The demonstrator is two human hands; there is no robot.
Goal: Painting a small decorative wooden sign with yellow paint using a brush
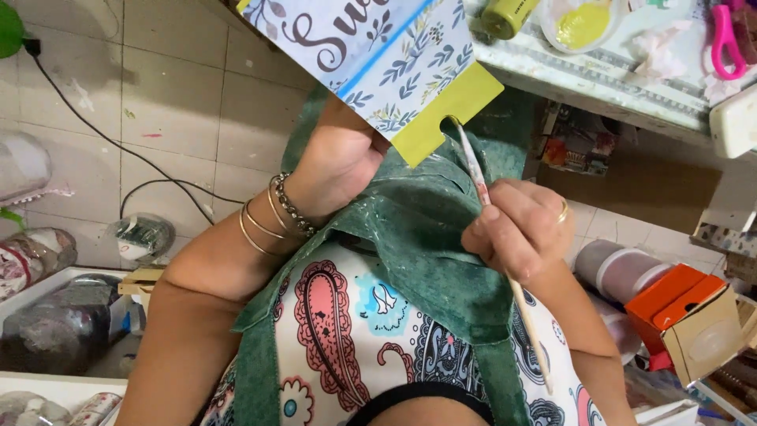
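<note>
My left hand (335, 162) holds a flat decorated board (371, 55) from below; the board has blue leaf patterns and a yellow-green painted edge (445, 110). My left wrist wears several bracelets (272, 217). My right hand (516, 225) grips a thin paintbrush (493, 229), its tip touching the yellow-green edge of the board. A green apron (426, 252) over a paisley top lies beneath both hands.
A worktable edge (599, 79) at the upper right carries a yellow paint bottle (505, 14), a dish of yellow paint (583, 24) and pink scissors (725, 39). An orange box (682, 304) and plastic containers (619, 268) stand at the right. Jars and bins (55, 315) sit on the tiled floor at left.
</note>
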